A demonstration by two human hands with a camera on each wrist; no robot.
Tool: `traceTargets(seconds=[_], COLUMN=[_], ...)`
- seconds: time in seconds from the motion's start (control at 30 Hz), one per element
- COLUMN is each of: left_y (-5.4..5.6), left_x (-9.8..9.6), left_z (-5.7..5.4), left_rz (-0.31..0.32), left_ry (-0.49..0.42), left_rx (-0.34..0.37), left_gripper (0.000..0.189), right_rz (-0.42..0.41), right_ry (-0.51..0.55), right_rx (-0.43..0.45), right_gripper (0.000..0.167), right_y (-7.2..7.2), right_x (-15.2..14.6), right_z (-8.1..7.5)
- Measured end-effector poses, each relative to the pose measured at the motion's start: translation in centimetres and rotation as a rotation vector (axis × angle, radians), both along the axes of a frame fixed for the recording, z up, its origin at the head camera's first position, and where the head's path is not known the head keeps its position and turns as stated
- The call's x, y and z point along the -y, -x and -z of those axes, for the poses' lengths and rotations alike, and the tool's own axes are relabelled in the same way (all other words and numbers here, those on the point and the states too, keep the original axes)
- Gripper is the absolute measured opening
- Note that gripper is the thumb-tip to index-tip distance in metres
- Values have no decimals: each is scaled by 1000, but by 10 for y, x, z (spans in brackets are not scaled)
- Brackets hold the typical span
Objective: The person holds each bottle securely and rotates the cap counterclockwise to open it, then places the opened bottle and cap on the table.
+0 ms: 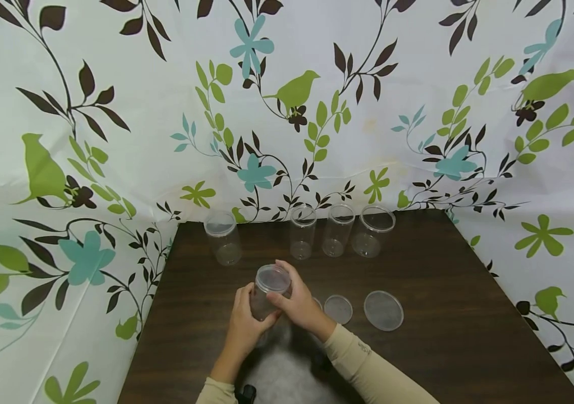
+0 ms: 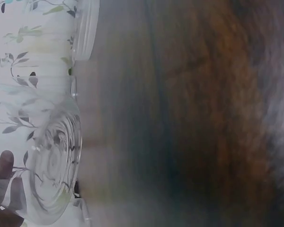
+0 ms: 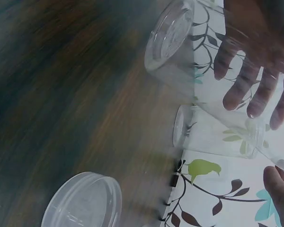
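Observation:
A clear plastic jar [image 1: 262, 307] is held up over the front part of the table, tilted, with a clear lid [image 1: 274, 278] at its top. My left hand [image 1: 243, 324] grips the jar's body from the left, low down. From the right, my right hand [image 1: 301, 300] holds the lid end, its thumb in front and fingers behind. The jar's ridged base [image 2: 54, 158] shows in the left wrist view. Through the clear wall of the jar [image 3: 163, 71], several fingers appear in the right wrist view. Whether the lid is fully seated I cannot tell.
Along the back of the dark wooden table [image 1: 448, 336] stand a wide jar [image 1: 225, 244], two narrower jars [image 1: 302, 235] [image 1: 338, 235] and another wide jar [image 1: 373, 235]. A small lid [image 1: 338, 310] and a larger lid [image 1: 384, 311] lie right of my hands; another is partly hidden.

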State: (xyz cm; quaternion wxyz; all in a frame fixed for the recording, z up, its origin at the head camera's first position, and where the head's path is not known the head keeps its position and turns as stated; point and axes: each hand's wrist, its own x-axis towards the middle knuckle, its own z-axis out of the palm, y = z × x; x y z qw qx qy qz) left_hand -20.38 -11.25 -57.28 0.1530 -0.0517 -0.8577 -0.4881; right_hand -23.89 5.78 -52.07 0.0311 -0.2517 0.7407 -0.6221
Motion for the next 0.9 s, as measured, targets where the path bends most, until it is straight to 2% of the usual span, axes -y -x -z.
traceTargets(seconds=[0.07, 0.17, 0.3, 0.47, 0.63, 0.77, 0.9], left_y=[1, 1, -1, -2, 0, 2, 1], left_x=[-1, -3, -4, -5, -5, -3, 1], left_z=[1, 0, -1, -3, -3, -4, -7], left_rz=[14, 36, 67, 112, 156, 226, 376], left_ry=[11, 40, 72, 54, 19, -16, -104], left_rx=[-14, -19, 12, 29, 18, 29, 85], left_gripper=[85, 92, 102, 102, 98, 93, 95], right_rz=[11, 41, 68, 88, 80, 8, -177], right_ry=[47, 60, 77, 159, 211, 260, 312], right_rx=[24, 21, 33, 78, 99, 109, 150], right_gripper=[83, 88, 83, 72, 71, 73, 77], right_y=[0, 0, 0, -2, -2, 0, 5], right_x=[0, 0, -1, 0, 0, -3, -10], right_z=[-1, -2, -2, -2, -3, -7, -9])
